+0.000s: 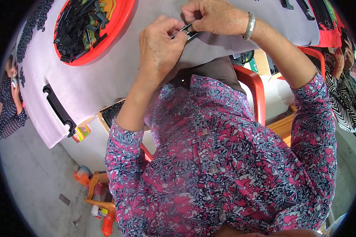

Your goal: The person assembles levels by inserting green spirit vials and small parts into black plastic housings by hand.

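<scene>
While the left hand [159,43] pinches one end of a small black piece [191,35], the right hand [220,17] has the other end between thumb and fingers, so it's basically bridging both grips, red tray [118,23] of black parts [77,33] off to the left.

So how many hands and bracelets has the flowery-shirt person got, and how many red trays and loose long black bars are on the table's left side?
Hands (left hand and right hand): 2
Bracelet: 1
Red tray: 1
Loose long black bar: 1
Total: 5
</scene>
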The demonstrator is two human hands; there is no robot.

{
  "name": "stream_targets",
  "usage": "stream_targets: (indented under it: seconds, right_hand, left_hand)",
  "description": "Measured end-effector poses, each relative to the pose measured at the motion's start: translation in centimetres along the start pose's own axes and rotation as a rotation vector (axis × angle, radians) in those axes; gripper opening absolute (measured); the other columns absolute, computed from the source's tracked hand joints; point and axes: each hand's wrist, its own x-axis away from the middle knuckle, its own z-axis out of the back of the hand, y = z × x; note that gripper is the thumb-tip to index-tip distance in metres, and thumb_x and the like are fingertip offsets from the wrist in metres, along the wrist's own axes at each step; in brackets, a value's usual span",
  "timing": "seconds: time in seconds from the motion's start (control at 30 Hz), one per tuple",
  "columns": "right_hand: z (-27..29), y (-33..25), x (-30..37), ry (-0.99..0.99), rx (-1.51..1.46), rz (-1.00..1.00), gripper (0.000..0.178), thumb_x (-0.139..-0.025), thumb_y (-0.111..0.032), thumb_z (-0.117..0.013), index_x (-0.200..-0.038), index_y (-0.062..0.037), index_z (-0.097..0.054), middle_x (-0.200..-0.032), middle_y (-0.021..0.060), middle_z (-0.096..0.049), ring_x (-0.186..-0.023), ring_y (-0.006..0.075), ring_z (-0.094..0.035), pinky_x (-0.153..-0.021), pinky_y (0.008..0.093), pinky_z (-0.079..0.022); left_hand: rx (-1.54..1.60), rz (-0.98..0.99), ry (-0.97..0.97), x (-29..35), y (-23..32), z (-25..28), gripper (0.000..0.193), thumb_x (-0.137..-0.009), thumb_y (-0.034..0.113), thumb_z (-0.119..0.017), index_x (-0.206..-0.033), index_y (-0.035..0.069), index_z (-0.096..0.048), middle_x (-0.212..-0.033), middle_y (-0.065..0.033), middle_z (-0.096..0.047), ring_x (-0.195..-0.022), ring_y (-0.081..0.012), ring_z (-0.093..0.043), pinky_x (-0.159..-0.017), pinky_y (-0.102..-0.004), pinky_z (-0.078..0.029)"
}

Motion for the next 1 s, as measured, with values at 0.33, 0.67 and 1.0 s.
stream_targets:
  seconds: [0.33,0.67,1.0]
  right_hand:
    - [-0.5,0.0,0.0,-0.003,-0.023,-0.012,0.016,-0.075,-0.012,-0.069,-0.071,-0.0059,-0.054,-0.076,0.0123,-0.061,-0.074,0.0286,-0.063,-0.068,0.0417,-0.049]
    - [-2.7,1.1,1.2,0.191,0.167,0.142,0.018,-0.076,-0.014,-0.069,-0.067,-0.0068,-0.055,-0.069,0.0132,-0.063,-0.067,0.0295,-0.064,-0.063,0.0421,-0.049]
    - [-0.3,0.5,-0.8,-0.091,0.088,0.056,0.014,-0.083,0.0,-0.06,-0.073,-0.0031,-0.051,-0.061,0.0027,-0.043,-0.061,0.0093,-0.042,-0.057,0.0308,-0.04]
  left_hand:
    - [0.018,0.029,0.015,0.2,0.0,-0.4,0.014,-0.077,0.006,-0.068,-0.089,-0.001,-0.072,-0.074,-0.0062,-0.06,-0.066,-0.0178,-0.061,-0.063,-0.0323,-0.048]
    - [0.051,0.054,0.043,1.5,0.9,-1.2,0.01,-0.073,0.006,-0.066,-0.081,0.0,-0.068,-0.069,-0.0124,-0.056,-0.06,-0.0274,-0.058,-0.059,-0.0403,-0.045]
    - [-0.037,-0.013,0.062,0.2,-0.3,-0.8,0.015,-0.08,0.003,-0.068,-0.094,-0.001,-0.072,-0.075,-0.0039,-0.063,-0.067,-0.0101,-0.058,-0.064,-0.0254,-0.048]
